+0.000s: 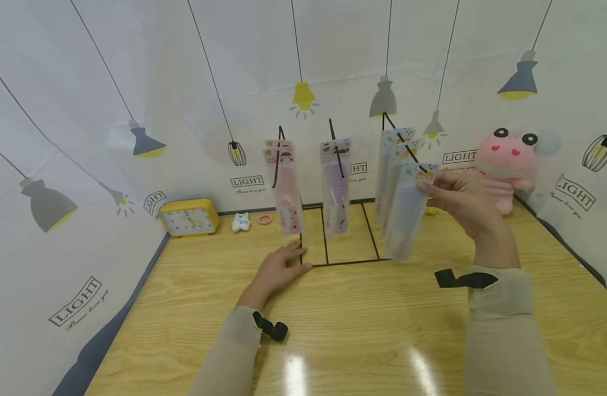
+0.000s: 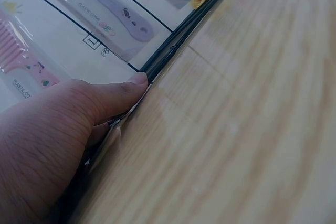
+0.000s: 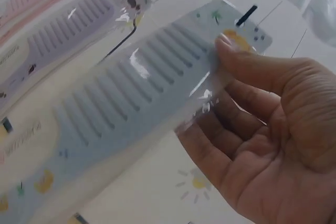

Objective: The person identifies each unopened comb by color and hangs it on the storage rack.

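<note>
My right hand (image 1: pixel 464 201) pinches the top corner of the front packaged blue comb (image 3: pixel 131 87) between thumb and fingers. The tip of a black hook passes through the hole in its package. Two more packaged blue combs hang behind it on the same hook. My left hand (image 1: pixel 279 269) rests at the left front corner of the black wire display rack (image 1: pixel 350 263), its thumb along the front bar. Packaged purple combs (image 1: pixel 335 190) hang from the middle hook and packaged pink combs (image 1: pixel 286 192) from the left one.
A yellow clock (image 1: pixel 189 216), a small white bear figure (image 1: pixel 241 221) and a pink ring (image 1: pixel 265 219) stand along the back left of the wooden table (image 1: pixel 363 330). A pink plush toy (image 1: pixel 505 165) sits at the back right. Behind the rack hangs a lamp-print cloth.
</note>
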`<state>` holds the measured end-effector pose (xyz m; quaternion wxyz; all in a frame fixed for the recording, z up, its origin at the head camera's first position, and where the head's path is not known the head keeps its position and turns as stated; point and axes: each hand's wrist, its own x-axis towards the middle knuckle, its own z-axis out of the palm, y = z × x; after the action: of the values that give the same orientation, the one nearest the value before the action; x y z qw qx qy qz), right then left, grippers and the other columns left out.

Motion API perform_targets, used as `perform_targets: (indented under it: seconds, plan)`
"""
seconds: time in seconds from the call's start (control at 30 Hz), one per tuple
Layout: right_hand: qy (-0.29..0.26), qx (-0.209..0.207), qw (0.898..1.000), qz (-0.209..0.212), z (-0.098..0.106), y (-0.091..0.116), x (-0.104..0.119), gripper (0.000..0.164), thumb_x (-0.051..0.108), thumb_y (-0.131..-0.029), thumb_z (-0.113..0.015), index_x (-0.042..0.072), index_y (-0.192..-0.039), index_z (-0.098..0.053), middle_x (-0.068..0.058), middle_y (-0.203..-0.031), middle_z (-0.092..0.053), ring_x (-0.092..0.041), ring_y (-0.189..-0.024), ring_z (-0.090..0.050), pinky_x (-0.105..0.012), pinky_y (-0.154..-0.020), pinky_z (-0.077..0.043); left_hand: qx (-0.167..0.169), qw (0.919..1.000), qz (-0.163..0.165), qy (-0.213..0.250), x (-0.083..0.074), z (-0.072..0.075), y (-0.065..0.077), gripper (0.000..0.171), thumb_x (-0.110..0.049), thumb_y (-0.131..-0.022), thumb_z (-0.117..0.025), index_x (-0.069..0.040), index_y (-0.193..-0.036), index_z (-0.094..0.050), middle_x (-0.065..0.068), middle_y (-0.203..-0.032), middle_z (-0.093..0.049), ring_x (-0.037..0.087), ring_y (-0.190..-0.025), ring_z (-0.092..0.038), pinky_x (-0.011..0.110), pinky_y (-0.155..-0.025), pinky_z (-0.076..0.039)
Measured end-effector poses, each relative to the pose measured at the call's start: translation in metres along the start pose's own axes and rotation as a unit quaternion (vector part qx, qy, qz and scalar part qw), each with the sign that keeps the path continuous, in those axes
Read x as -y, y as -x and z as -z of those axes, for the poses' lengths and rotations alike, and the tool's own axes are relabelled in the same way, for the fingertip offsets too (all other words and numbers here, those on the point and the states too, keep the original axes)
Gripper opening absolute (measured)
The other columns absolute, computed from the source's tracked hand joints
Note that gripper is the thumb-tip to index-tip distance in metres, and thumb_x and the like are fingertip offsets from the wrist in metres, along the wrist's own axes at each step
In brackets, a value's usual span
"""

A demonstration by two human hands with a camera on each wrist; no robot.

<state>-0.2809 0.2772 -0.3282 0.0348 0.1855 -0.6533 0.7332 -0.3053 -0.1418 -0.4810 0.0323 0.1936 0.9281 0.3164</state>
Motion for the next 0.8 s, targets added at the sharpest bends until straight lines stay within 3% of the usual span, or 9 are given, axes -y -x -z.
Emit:
perform_targets:
  seconds: [0.13, 0.3, 0.63, 0.8]
  plan:
    - [0.02, 0.029, 0.999, -0.037, 0.008, -0.001, -0.015, 0.011, 0.002, -0.098, -0.063, -0.004, -0.091, -0.068, -0.003, -0.088, -0.067, -0.015, -0.089, -0.065, -0.029, -0.086, -0.057, -0.003, 1.0, -0.004, -0.004, 0.002, -0.001, 0.0, 0.062, -0.058, -0.093, -0.064, -0.026, -0.145, -0.057, -0.007, -0.159, -0.037, 0.02, -0.148, -0.031, 0.051, -0.121, -0.021]
    - [-0.034, 0.049, 0.998, -0.038, 0.014, -0.003, -0.031, 0.013, -0.002, -0.1, -0.059, 0.005, -0.099, -0.071, -0.001, -0.099, -0.072, -0.014, -0.097, -0.068, -0.028, -0.089, -0.056, -0.005, 0.9999, -0.007, -0.008, 0.001, -0.001, -0.001, 0.062, -0.059, -0.093, -0.064, -0.026, -0.145, -0.057, -0.008, -0.159, -0.037, 0.02, -0.148, -0.031, 0.053, -0.121, -0.02]
    - [-0.035, -0.022, 0.999, -0.024, 0.015, -0.007, -0.039, 0.011, 0.001, -0.097, -0.065, 0.009, -0.099, -0.072, 0.004, -0.097, -0.072, -0.01, -0.095, -0.067, -0.021, -0.087, -0.054, -0.008, 0.9999, -0.011, -0.001, 0.001, 0.0, -0.002, 0.061, -0.057, -0.093, -0.065, -0.025, -0.144, -0.058, -0.005, -0.159, -0.038, 0.023, -0.148, -0.031, 0.055, -0.121, -0.02]
    - [-0.016, -0.059, 0.998, -0.025, 0.011, -0.01, -0.041, 0.008, 0.004, -0.096, -0.068, 0.01, -0.098, -0.073, 0.004, -0.094, -0.073, -0.011, -0.091, -0.066, -0.023, -0.083, -0.056, -0.004, 1.0, -0.004, 0.002, 0.0, 0.0, -0.001, 0.061, -0.057, -0.093, -0.065, -0.025, -0.144, -0.058, -0.006, -0.16, -0.037, 0.021, -0.148, -0.03, 0.053, -0.121, -0.021]
